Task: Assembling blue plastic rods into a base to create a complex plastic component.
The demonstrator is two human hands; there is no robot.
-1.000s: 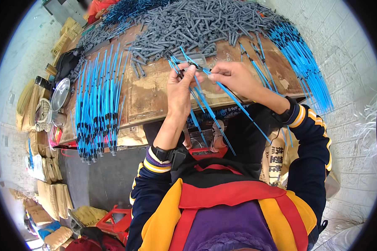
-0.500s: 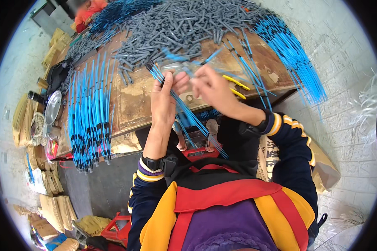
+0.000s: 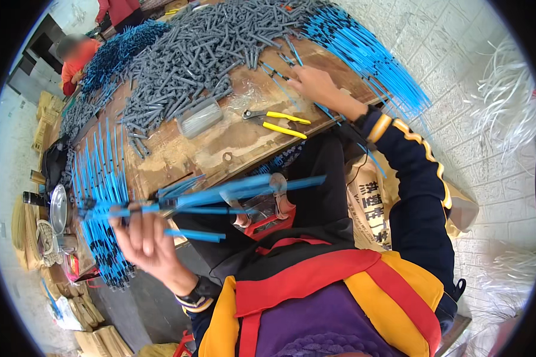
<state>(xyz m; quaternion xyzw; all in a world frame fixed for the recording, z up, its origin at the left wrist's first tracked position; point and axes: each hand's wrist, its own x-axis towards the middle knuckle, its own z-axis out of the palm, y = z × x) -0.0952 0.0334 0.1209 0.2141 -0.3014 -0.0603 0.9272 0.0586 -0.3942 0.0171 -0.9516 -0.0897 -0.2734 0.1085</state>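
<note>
My left hand [image 3: 146, 241] is closed around several thin blue rods [image 3: 238, 189] with black fittings. They lie sideways over my lap, smeared by motion, beside the left bundle of blue rods [image 3: 101, 172] at the table's edge. Over the right part of the table, my right hand [image 3: 318, 86] has its fingers curled at a few blue rods with black bands [image 3: 275, 72]; its fingertips are partly hidden. Nearer to me lie pliers with yellow handles [image 3: 286, 122], jaws pointing left. Left of them is a clear plastic box [image 3: 201, 119] of thin pale strips.
Grey plastic tubes [image 3: 184, 65] are heaped across the far side of the wooden table [image 3: 220, 157]. More blue rods [image 3: 369, 53] fan over its right edge. A co-worker in red [image 3: 80, 56] sits at far left. A printed paper sack [image 3: 369, 205] stands by my right leg.
My hands have moved apart, the left toward the lower left with the blue rods, the right to rods on the right. My view has shifted, showing the box and the whole pliers.
</note>
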